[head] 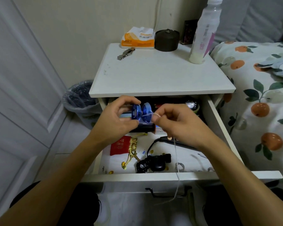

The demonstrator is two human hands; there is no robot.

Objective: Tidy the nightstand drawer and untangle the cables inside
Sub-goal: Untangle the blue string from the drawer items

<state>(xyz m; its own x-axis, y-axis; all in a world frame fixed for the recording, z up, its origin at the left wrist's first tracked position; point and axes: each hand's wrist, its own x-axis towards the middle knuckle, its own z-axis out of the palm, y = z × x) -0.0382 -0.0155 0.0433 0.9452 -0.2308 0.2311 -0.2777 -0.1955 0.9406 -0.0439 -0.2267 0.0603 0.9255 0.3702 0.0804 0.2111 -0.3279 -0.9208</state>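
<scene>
The white nightstand drawer (153, 176) stands pulled out below me. Above it, my left hand (119, 118) grips a blue translucent yo-yo (141, 112) by its left half. My right hand (175, 121) pinches the yo-yo's pale string (176, 154) close to the axle; the string hangs down past the drawer front. Inside the drawer lie a coiled black cable with a charger (152, 163), a black handled device (173, 141), a red pouch (118, 145), gold ornaments (132, 146) and a loose white cable (201, 160).
On the nightstand top (160, 74) are a tissue pack (138, 38), a dark round tin (167, 40), a wristwatch (126, 53) and a tall bottle (203, 35). A lined bin (81, 100) stands to the left, a bed with fruit-print bedding (258, 103) to the right, a door (18, 88) at far left.
</scene>
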